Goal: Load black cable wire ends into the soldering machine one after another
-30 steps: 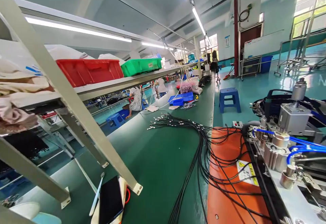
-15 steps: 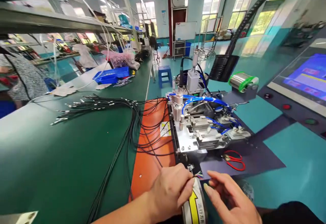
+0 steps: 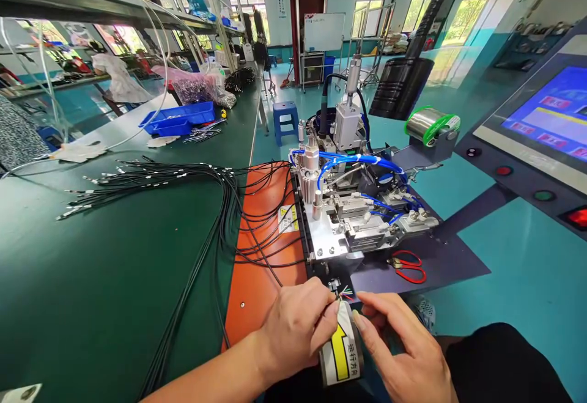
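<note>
My left hand [image 3: 305, 320] pinches the end of a black cable above a round machine part [image 3: 328, 360] bearing a yellow arrow label. Thin coloured wires [image 3: 346, 293] fan out of the cable end, past the fingertips. Just right of these wires is my right hand [image 3: 403, 345], thumb and forefinger apart and nothing visible between them. Several black cables [image 3: 220, 207] run from the bench across the orange panel [image 3: 261, 293] toward the machine [image 3: 348, 207], their tips lying together at the left.
Red-handled cutters [image 3: 410, 266] lie on the machine's dark plate, right of my hands. A solder wire spool [image 3: 431, 125] and a touchscreen [image 3: 550, 109] stand beyond. On the green bench [image 3: 105, 287] sits a blue tray [image 3: 178, 120]. Another person [image 3: 114, 79] is at the far left.
The camera view has shifted, so the scene sits further left and higher. My left hand keeps its pinch on the cable; my right hand stays apart beside the wires.
</note>
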Demonstrator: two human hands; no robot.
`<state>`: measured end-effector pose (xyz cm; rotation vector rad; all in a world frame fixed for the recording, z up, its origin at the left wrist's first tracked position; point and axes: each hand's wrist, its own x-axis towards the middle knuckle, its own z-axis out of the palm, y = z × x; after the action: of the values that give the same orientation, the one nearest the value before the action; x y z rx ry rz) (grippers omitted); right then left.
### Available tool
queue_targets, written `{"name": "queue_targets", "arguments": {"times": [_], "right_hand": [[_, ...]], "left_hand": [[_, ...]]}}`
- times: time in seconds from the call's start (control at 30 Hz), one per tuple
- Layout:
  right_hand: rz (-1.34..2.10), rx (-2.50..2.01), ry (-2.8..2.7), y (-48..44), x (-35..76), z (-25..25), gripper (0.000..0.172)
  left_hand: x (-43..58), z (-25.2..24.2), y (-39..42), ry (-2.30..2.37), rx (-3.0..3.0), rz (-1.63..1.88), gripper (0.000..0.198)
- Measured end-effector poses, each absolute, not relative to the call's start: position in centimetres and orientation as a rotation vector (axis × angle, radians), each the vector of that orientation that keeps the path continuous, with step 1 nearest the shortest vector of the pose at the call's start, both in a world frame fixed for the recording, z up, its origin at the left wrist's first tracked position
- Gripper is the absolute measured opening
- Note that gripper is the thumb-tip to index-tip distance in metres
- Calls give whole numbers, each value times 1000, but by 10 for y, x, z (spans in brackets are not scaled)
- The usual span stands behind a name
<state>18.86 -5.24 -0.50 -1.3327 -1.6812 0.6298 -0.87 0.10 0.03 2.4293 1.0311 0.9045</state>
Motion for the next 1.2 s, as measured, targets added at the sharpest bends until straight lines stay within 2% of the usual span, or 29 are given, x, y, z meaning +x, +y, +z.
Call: {"name": "queue_targets", "arguments": {"times": [0.13, 0.37, 0.57, 0.73, 0.87, 1.07, 1.2], "right_hand": [[656, -1360, -1605, -51, 185, -1, 21], [1112, -1502, -1327, -37, 192, 8, 26], [1029, -1520, -1491, -28, 196, 21, 24], [1194, -1506, -1642, -14, 198, 34, 26], [1135, -1494, -1746, -10, 196, 37, 25], [817, -1398, -2090, -8, 184, 39, 24], [896, -1385, -1956, -6, 190, 44, 24]], "left_hand": [[-8, 1, 1, 1031, 2439, 877, 14], [-8, 0, 1, 1015, 2473, 874, 13], [-7, 4, 1, 971, 2527, 896, 13], [-6, 5, 2, 926, 2581, 896, 10], [-6, 4, 3, 930, 2645, 876, 12], [-6, 5, 5, 887, 2727, 877, 19], [-6, 4, 5, 900, 2686, 885, 17]]}}
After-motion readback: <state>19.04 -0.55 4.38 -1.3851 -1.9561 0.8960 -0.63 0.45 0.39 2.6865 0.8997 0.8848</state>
